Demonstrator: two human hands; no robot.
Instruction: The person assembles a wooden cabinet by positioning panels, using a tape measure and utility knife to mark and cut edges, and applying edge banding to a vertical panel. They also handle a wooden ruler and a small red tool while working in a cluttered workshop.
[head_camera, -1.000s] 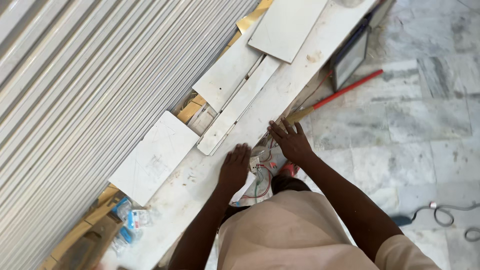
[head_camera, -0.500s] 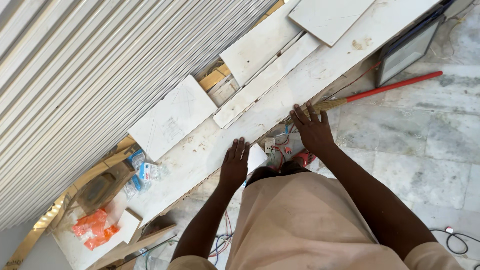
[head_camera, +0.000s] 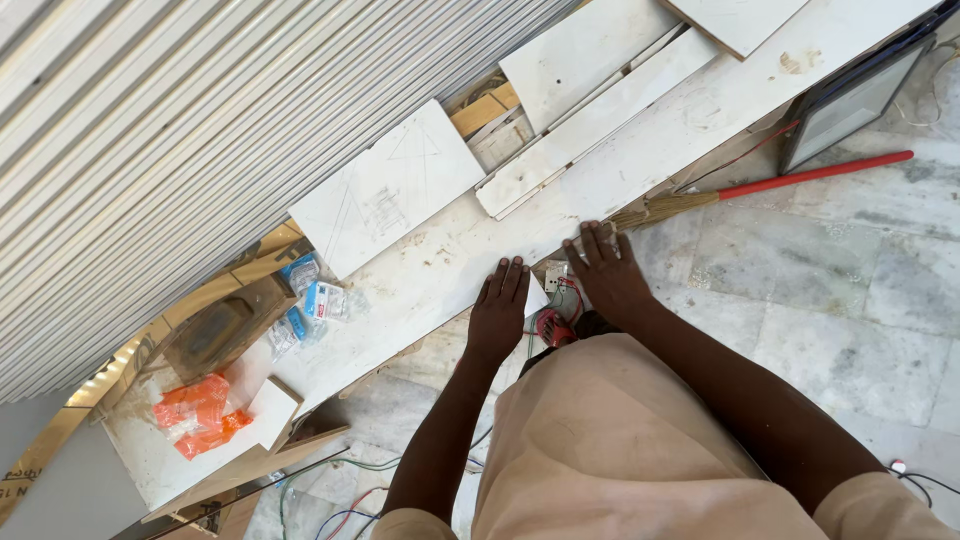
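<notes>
left hand (head_camera: 498, 315): flat, fingers spread, released, on near edge of white slab (head_camera: 640, 170) | right hand (head_camera: 608, 272): flat, fingers released, on same edge beside broom (head_camera: 760, 188) | slab lies long on bench by shutter (head_camera: 180, 130), tiles (head_camera: 385, 190) on it | tip: press evenly with both palms, keep fingers off the underside, mind wires (head_camera: 550, 315) below.

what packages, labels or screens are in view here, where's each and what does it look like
Blue packets: small clear-and-blue packs with white labels, clustered on the long white slab, left of the left hand.
Orange bag: crumpled orange plastic, at the slab's lower-left end beside a small white tile.
Framed panel: dark-rimmed, grey-faced rectangle, upper right above the red-handled broom; whether it is a screen is unclear.
</notes>
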